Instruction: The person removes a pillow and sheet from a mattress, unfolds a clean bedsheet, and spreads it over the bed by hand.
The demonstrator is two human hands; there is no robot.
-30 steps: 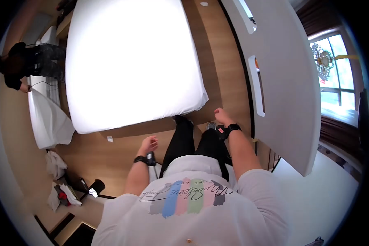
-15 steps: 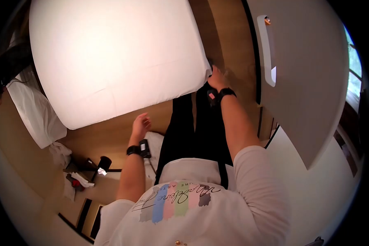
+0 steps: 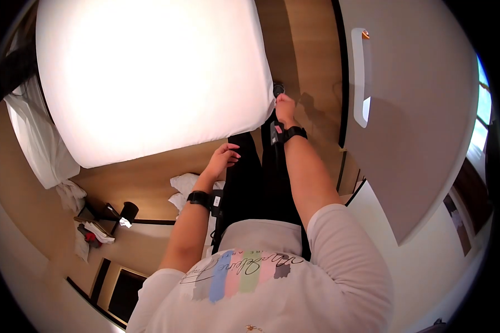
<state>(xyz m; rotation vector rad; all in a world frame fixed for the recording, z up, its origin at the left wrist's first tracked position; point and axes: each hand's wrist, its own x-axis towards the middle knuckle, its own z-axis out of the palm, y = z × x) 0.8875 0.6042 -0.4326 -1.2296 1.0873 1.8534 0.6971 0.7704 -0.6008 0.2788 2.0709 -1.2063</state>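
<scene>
A white sheet (image 3: 155, 83) covers a mattress, and its near right corner lies in front of me. At that corner my right hand (image 3: 285, 107) is closed, its fingers gripping the sheet's edge. My left hand (image 3: 223, 157) is just off the mattress's near edge, over my dark trousers, with its fingers loosely bent and apart. Nothing shows in it. Each wrist wears a black strap with a small dark device.
A large grey panel (image 3: 394, 111) with a white recess stands to the right. White bedding (image 3: 36, 133) hangs at the left, near a dark-sleeved person (image 3: 14, 72). A black bin (image 3: 129, 212) and white fabric (image 3: 184, 183) are on the floor side below the bed.
My left hand has moved right and up towards the mattress corner. My right hand stays at the corner, shifted slightly left in view. The person at the left has moved a little.
</scene>
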